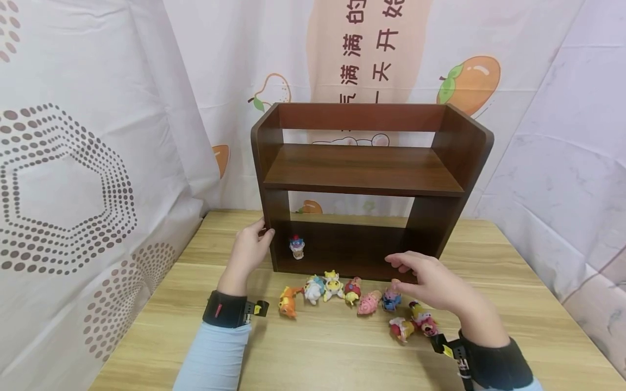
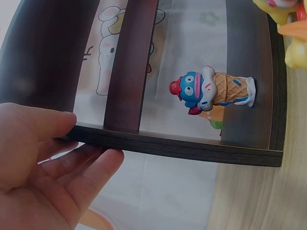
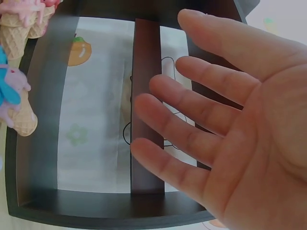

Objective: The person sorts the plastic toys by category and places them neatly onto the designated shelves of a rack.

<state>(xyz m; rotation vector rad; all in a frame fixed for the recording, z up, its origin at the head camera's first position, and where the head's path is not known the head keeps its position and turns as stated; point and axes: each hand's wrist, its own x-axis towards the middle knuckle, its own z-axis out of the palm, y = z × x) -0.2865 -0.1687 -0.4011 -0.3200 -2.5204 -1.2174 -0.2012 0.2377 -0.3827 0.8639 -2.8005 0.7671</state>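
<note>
A dark brown two-level shelf (image 1: pixel 364 168) stands on the table. My left hand (image 1: pixel 250 247) grips the edge of its left side panel; in the left wrist view the thumb and fingers of that hand (image 2: pixel 57 167) lie on either side of the panel. A blue-headed figurine with a red top and cone body (image 1: pixel 296 247) stands upright at the left of the lower level, also seen in the left wrist view (image 2: pixel 216 89). My right hand (image 1: pixel 435 282) hovers before the shelf's lower right, holding nothing; its fingers are extended and spread in the right wrist view (image 3: pixel 225 124).
In front of the shelf lie several small figurines: an orange one (image 1: pixel 288 302), a white and blue one (image 1: pixel 314 289), a yellow one (image 1: pixel 333 287), a pink one (image 1: pixel 369 303), a blue one (image 1: pixel 391 300) and others near my right wrist. A printed curtain (image 1: pixel 225 65) hangs behind.
</note>
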